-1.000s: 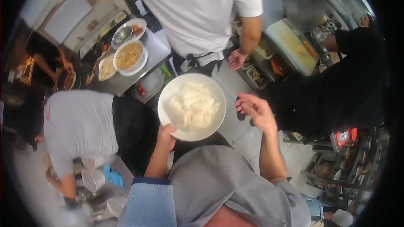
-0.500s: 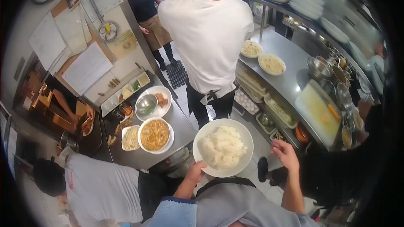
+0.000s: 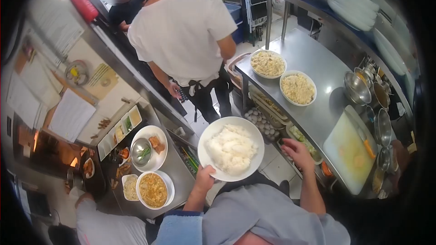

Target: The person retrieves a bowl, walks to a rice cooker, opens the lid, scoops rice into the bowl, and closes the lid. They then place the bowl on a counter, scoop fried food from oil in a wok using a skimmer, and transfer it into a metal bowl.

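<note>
My left hand grips the near left rim of a wide white bowl, its thumb over the edge. White rice is heaped in the bowl. To the right of the bowl, my right hand is in the air and touches nothing; its fingers are apart and slightly curled. On the steel counter at left are a bowl of brown soupy food, a small dish of pale shreds, and a white plate with a metal bowl and browned pieces.
Ahead, a person in a white shirt stands in the aisle. Two bowls of pale food sit on the right steel table, with a cutting board and knife nearer. Another person in grey is at lower left.
My view has turned and moved forward, closer to the right table. The white-shirted person has shifted left and now faces more away. The rice bowl stays in my left hand.
</note>
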{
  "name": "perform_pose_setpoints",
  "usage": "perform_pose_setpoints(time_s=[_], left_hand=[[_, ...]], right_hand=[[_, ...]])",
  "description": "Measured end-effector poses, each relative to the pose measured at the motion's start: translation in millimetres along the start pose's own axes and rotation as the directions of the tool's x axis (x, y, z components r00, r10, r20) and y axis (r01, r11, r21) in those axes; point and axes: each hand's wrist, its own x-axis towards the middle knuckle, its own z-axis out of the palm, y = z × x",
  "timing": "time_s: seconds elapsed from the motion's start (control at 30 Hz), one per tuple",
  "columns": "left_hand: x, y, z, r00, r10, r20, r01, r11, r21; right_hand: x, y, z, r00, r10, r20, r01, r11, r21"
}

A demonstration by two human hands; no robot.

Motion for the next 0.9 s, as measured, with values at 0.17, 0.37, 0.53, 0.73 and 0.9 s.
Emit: perform_pose_setpoints(time_s=[0.17, 0.37, 0.53, 0.73, 0.9], left_hand=[[40, 68, 41, 0.985, -0.077, -0.157, 0.036, 0.967, -0.251], [125, 86, 5, 0.960, -0.006, -0.279, -0.068, 0.965, -0.253], [217, 114, -48, 0.958, -0.062, -0.281, -0.012, 0.967, -0.255], [347, 171, -87, 0.965, -0.163, -0.206, 0.095, 0.947, -0.307], [461, 192, -96, 0.971, -0.134, -0.197, 0.110, 0.986, -0.128]], right_hand=[[122, -47, 31, 0.964, -0.095, 0.249, 0.084, 0.995, 0.054], [255, -81, 89, 0.900, -0.177, 0.397, 0.152, 0.984, 0.093], [338, -101, 120, 0.922, -0.133, 0.363, 0.120, 0.991, 0.058], [397, -146, 118, 0.988, -0.067, 0.143, 0.055, 0.995, 0.085], [431, -149, 113, 0.999, -0.033, -0.020, 0.036, 0.975, 0.220]])
